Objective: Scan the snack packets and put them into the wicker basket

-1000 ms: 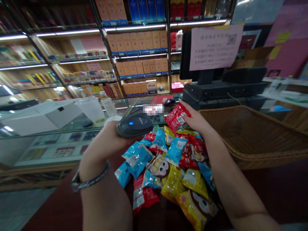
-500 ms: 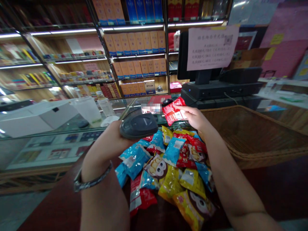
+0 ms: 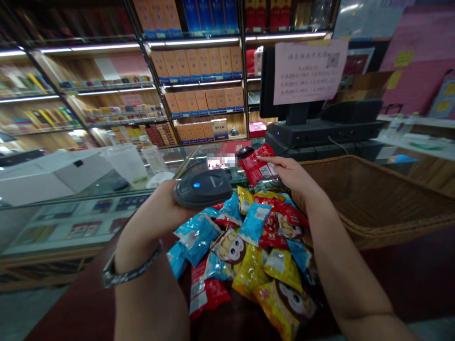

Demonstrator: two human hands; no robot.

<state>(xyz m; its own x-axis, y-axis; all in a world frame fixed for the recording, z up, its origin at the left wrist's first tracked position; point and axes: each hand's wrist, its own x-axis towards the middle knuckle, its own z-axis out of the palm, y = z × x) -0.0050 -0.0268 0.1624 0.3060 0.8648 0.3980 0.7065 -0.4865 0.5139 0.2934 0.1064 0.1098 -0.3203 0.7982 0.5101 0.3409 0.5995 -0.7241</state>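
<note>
My left hand (image 3: 159, 208) is closed round a dark barcode scanner (image 3: 202, 188) whose blue light is lit, its head pointing right. My right hand (image 3: 289, 173) pinches a red snack packet (image 3: 258, 168) and holds it up just right of the scanner's head, label side toward it. Below both hands lies a heap of snack packets (image 3: 249, 246) in blue, red and yellow on the dark red counter (image 3: 78, 308). A metal bracelet circles my left wrist.
A wide wicker basket (image 3: 373, 199) stands right of the heap. Behind it are a black till base (image 3: 320, 132) and a monitor with a pink notice (image 3: 307, 71). A glass display counter (image 3: 71, 208) with a white box and plastic tub lies left; stocked shelves fill the back.
My right hand lifted the red packet off the heap and brought it level with the scanner. The scanner's blue light went off, then came on again.
</note>
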